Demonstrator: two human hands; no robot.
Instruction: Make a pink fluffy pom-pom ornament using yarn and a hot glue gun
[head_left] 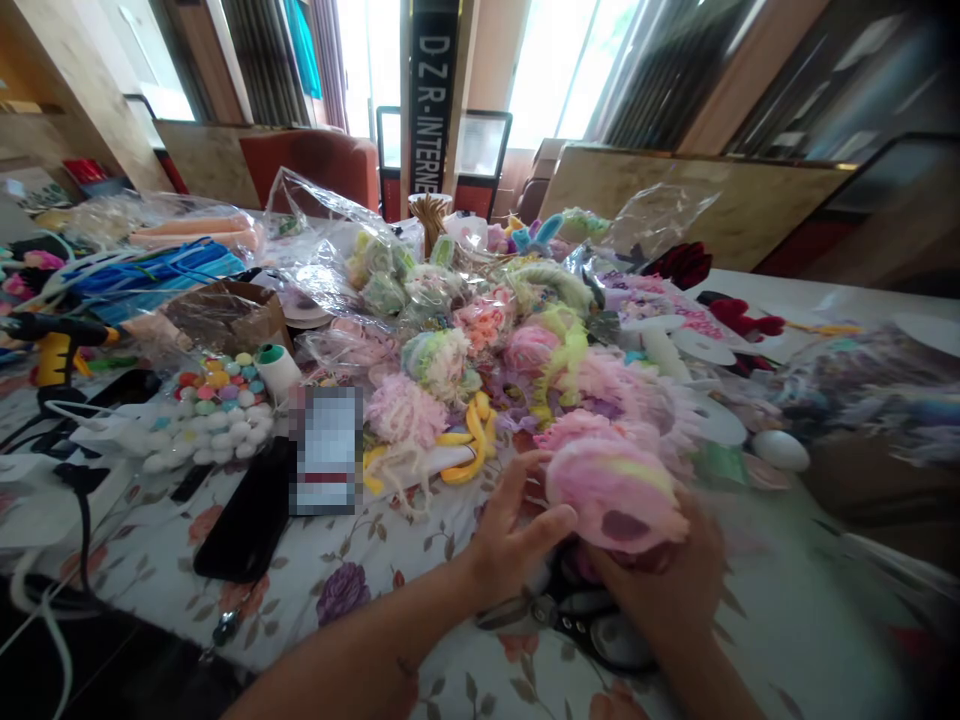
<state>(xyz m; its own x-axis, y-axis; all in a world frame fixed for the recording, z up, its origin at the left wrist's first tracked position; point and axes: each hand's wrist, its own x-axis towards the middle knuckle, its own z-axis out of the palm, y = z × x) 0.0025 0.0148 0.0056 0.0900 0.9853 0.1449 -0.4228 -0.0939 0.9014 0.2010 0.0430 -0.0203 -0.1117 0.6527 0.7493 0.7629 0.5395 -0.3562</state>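
Note:
A round pink ball of soft yarn or fabric (615, 487), with a pale yellow streak and a darker pink oval patch, is held low at the right of centre. My right hand (667, 570) wraps round its right side and underside, slightly blurred. At its left edge is my left hand (517, 520), thumb and fingers curved against the ball. Scissors with black handles (577, 620) lie on the flowered cloth beneath my hands, partly hidden by them. Pink frilly yarn (637, 400) sits just behind the ball.
Fluffy yarn balls (435, 360) and clear plastic wrap are heaped across the middle. At the left are a phone (244, 515), white and coloured pompoms (217, 410) and a yellow glue gun (56, 355). Ribbon spools (716, 420) and a white egg-shaped piece (780, 451) lie at the right.

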